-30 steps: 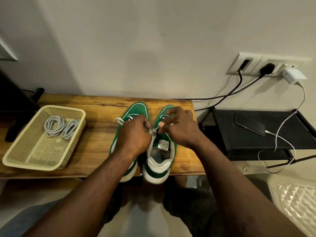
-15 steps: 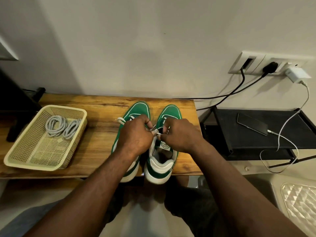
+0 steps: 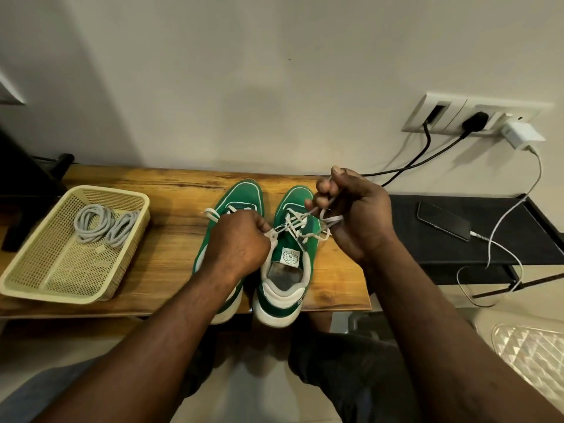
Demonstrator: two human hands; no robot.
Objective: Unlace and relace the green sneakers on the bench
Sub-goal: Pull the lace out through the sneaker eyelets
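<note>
Two green sneakers with white soles stand side by side on the wooden bench point(image 3: 158, 239), toes toward the wall. The left sneaker point(image 3: 241, 195) is mostly covered by my left hand point(image 3: 236, 241), which pinches one end of the white lace point(image 3: 297, 225) at the right sneaker's point(image 3: 285, 270) top eyelets. My right hand point(image 3: 354, 209) is raised to the right of that shoe and grips the other lace end, pulled out in loose loops. A lace loop of the left sneaker sticks out beside my left knuckles.
A cream mesh basket point(image 3: 39, 276) with two coiled grey cords point(image 3: 100, 224) sits on the bench's left end. Right of the bench stands a black shelf point(image 3: 488, 215) with a phone point(image 3: 442, 219) on a white charging cable. Black cables run from the wall sockets point(image 3: 476, 116).
My right hand has lifted up and to the right, drawing the lace out of the right sneaker. My left hand has stayed at the shoe's top eyelets.
</note>
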